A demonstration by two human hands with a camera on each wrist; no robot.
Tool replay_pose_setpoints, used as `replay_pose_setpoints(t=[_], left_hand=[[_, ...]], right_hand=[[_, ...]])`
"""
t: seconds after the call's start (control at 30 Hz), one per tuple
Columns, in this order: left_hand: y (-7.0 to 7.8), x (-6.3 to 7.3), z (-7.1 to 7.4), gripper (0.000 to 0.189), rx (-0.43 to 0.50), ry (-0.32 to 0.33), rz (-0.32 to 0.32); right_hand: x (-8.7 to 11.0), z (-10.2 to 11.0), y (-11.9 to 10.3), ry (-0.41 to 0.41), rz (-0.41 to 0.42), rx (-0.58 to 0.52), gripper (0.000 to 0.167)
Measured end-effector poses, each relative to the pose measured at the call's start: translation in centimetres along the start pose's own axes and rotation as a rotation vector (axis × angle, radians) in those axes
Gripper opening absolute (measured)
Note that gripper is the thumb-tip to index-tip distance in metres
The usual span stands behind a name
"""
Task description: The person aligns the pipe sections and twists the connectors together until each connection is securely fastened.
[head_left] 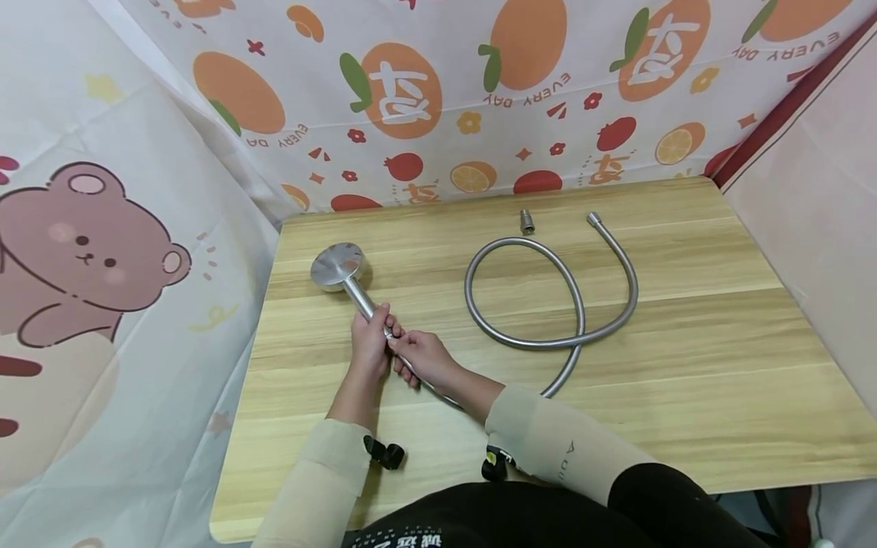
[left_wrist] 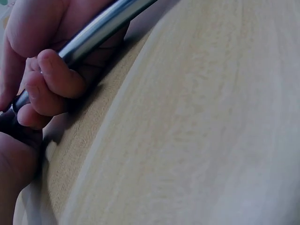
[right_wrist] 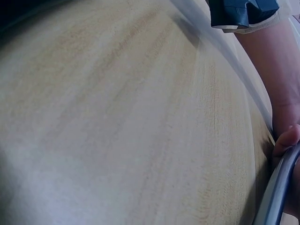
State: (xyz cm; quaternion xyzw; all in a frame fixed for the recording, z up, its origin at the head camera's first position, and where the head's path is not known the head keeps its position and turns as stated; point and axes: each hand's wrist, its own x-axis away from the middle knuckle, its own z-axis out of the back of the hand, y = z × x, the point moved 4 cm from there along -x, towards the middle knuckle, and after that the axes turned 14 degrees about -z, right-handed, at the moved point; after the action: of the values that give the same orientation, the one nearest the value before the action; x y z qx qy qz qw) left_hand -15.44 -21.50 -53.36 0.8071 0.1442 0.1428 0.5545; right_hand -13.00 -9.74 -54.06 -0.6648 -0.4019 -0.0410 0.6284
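- Shower head [head_left: 337, 266], one, metal, round disc on a straight handle: near the table's far left corner, disc toward that corner, handle slanting toward the near edge.
- Hose [head_left: 537, 344], one, grey metal: one end at the base of the handle; runs beneath the right forearm, then crosses itself in a loop past the table's middle; free end points to the far edge.
- Left hand [head_left: 371, 344]: grasping the handle, fingers wrapped round it.
- Right hand [head_left: 430, 359]: just beside the left, grasping the hose where it meets the handle, fingers curled; whether the joint is fully seated cannot be told.
- Fitting [head_left: 526, 221], one, small, metal: between the loop and the far edge, apart from the hose.
- Table [head_left: 712, 373]: pale wood grain, rounded near left corner.
- Sleeves [head_left: 325, 464], pale, each with a black device [head_left: 385, 454] at the wrist.
- Fruit-print cloth [head_left: 445, 99]: behind the far edge.
- Bear-print cloth [head_left: 103, 251]: beyond the left edge.
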Motion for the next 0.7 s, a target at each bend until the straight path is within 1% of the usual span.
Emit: replay_pose_setpoints(t=[0.1, 0.2, 0.33, 0.43, 0.53, 0.7], left_hand=[[0.0, -0.09, 0.07, 0.017, 0.003, -0.008, 0.014], [0.03, -0.12, 0.11, 0.016, 0.007, -0.016, 0.031], [0.27, -0.02, 0.13, 0.014, -0.012, -0.026, 0.037], [0.29, 0.05, 0.24, 0.013, -0.031, -0.016, 0.034], [0.17, 0.12, 0.3, 0.015, -0.04, 0.002, 0.025], [0.09, 0.2, 0.16, 0.016, -0.05, 0.005, 0.001]], right_hand=[[0.12, 0.0, -0.07, 0.0, -0.001, 0.006, 0.042], [0.12, -0.01, -0.01, 0.0, -0.016, -0.011, 0.044], [-0.14, -0.1, 0.21, -0.012, -0.027, -0.033, 0.032], [-0.34, -0.17, 0.31, -0.019, -0.005, -0.033, 0.023], [-0.29, -0.15, 0.32, -0.009, 0.022, -0.029, 0.025], [-0.04, -0.09, 0.26, 0.007, 0.043, -0.013, 0.027]])
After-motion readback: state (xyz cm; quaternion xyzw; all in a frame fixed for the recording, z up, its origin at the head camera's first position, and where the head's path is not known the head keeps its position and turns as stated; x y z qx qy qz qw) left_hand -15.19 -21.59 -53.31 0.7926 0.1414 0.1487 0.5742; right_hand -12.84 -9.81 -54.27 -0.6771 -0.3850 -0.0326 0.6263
